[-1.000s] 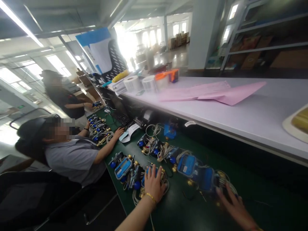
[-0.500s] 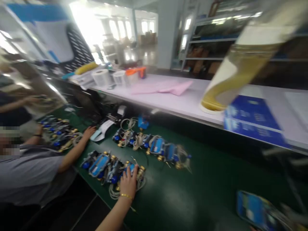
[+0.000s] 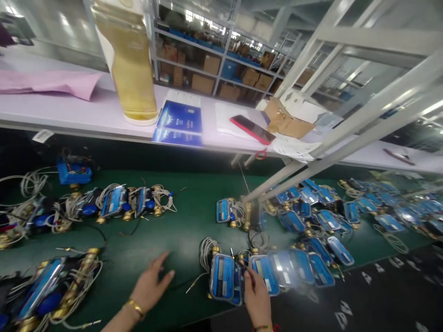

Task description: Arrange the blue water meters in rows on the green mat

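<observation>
Touching blue meters (image 3: pixel 242 276), right hand (image 3: pixel 258 299); left hand (image 3: pixel 149 287) hovers.

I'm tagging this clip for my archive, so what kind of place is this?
Most likely a factory assembly or inspection line. Dozens of blue meter units with brass fittings and coiled wires lie in batches on a long green bench, the right hand touches one batch, and warehouse shelving stacked with cardboard boxes stands behind.
</observation>
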`<state>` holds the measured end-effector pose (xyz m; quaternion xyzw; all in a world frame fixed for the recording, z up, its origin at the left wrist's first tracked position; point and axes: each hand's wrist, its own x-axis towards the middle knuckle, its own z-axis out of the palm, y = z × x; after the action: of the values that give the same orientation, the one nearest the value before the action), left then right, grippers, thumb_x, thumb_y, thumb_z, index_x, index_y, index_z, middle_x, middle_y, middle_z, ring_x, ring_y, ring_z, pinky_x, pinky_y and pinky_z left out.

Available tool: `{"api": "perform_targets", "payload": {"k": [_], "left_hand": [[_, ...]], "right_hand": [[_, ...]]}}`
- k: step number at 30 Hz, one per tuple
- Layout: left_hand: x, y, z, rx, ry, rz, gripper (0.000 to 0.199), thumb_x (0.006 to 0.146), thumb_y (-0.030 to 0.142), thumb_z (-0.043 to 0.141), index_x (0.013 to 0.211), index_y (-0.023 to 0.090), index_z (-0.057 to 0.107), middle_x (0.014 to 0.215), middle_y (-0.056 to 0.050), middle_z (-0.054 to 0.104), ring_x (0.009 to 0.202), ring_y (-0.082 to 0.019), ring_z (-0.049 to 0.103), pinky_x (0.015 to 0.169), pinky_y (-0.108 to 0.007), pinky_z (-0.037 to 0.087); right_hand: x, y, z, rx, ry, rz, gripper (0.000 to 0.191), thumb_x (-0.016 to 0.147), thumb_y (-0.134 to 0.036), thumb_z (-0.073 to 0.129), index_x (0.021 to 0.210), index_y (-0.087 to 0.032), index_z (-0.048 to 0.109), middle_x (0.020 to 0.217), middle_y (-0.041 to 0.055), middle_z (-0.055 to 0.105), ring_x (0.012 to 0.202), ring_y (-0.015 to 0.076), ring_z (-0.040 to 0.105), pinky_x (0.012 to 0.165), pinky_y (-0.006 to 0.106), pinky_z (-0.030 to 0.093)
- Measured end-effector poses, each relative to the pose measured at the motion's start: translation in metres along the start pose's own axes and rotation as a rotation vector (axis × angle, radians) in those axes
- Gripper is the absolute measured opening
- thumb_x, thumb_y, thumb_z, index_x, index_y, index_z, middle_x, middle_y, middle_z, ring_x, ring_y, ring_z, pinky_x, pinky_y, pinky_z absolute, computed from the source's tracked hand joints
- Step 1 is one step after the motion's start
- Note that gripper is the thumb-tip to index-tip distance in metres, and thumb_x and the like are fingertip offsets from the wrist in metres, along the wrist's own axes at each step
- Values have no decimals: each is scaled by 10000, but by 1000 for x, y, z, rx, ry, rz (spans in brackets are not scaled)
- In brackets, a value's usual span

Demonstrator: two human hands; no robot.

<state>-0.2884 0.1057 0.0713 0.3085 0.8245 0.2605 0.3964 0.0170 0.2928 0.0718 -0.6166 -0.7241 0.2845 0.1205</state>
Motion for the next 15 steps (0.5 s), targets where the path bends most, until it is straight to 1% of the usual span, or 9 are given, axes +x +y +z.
{"api": "perform_targets", "payload": {"k": [1,2,3,5,6,8,10,13,15], "left_hand": [[1,29,29,-53,-103,17,678,871,408,445,1503,184,340,1491,-104,494,1163,-195,643,1044,-333,520],[1,55,56,-64,-129,37,729,854,380,506,1526,180,305,1513,-113,469,1223,-201,613,1070,-319,498],[0,78,80,-19,-130,90,807,827,338,575,1552,180,257,1567,-130,396,1367,-223,497,1138,-330,433],[-5,109,116,173,-145,149,924,741,217,670,1555,327,248,1674,-94,160,1512,-313,258,1192,-471,352],[-7,115,126,274,-156,185,937,723,178,679,1530,417,269,1689,-52,77,1536,-347,154,1194,-542,316],[-10,110,133,420,-170,226,886,749,156,651,1465,548,304,1689,9,29,1539,-369,78,1172,-613,291],[-10,87,128,495,-126,209,793,828,162,573,1455,563,299,1686,9,43,1541,-343,72,1176,-587,298],[-8,48,113,519,-84,81,677,931,115,340,1533,407,238,1688,-46,25,1543,-260,123,1191,-456,347],[-6,35,107,452,-121,0,637,947,95,205,1569,238,202,1684,-87,78,1532,-190,180,1234,-358,288]], "right_hand": [[-4,9,1,2,-1,6,627,889,-573,352,1158,-95,656,1168,189,697,1122,327,629,1053,534,490],[-8,18,2,6,-15,-2,616,890,-558,365,1175,-91,649,1181,192,684,1139,334,615,1071,547,473],[-11,25,5,1,-34,-36,593,897,-536,378,1201,-101,643,1209,189,667,1166,334,600,1088,555,458],[-17,36,14,-51,-86,-150,522,913,-469,406,1269,-160,629,1327,179,604,1258,334,551,1123,562,433],[-19,40,19,-94,-115,-199,491,916,-423,419,1302,-196,617,1406,176,550,1314,339,512,1139,568,419],[-21,46,29,-176,-158,-253,471,910,-324,423,1341,-245,595,1519,165,445,1390,355,443,1150,576,410],[-21,50,36,-208,-159,-263,502,907,-251,399,1386,-271,549,1554,142,407,1410,343,424,1155,563,415],[-21,56,41,-183,-102,-269,557,896,-207,408,1442,-296,472,1542,112,424,1409,325,422,1159,562,418],[-24,59,43,-168,-60,-266,589,869,-185,447,1448,-294,463,1533,120,425,1396,345,429,1134,578,440]]}}
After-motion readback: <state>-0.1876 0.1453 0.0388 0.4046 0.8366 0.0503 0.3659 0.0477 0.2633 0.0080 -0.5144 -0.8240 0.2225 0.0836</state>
